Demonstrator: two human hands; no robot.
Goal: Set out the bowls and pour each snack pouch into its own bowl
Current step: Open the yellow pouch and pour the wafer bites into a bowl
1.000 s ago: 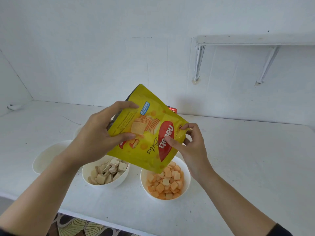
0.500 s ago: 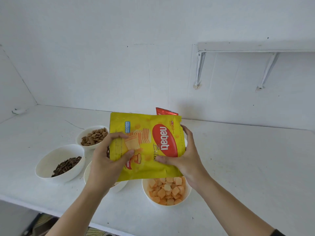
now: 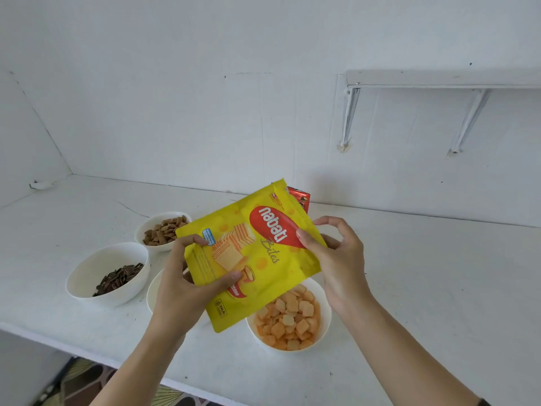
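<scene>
Holding the yellow pouch [image 3: 251, 253] clear of the surface [image 3: 409, 288], you have it tilted. Its top corner points toward the wall and its lower corner is over the near-left rim of the bowl of orange wafer cubes [image 3: 328, 312].

Your left grip [image 3: 181, 276] clamps the pouch's left edge, thumb across the printed front and fingers wrapped behind. Your right grip [image 3: 333, 259] pinches the opposite edge with the thumb pressed on the red logo. The forefinger arches free above, and the fingers behind the film are hidden.

To the left stand the bowl of dark seeds [image 3: 87, 268], the bowl of brown pillow pieces [image 3: 140, 232] and a fourth bowl [image 3: 152, 291] that is mostly covered by your left wrist. A red pouch [image 3: 300, 197] peeks out behind the yellow one's top.

The pouch lies flat between your hands, so it is probably light and largely emptied, though its mouth cannot be seen. The film looks glossy and soft and is likely to slide under a thumb and buckle if squeezed mid-panel. Take it by the sealed side seams or the bottom fold, where the layers should be stiffest. Any cubes left inside are probably brittle, so tip them out low over the bowl.
</scene>
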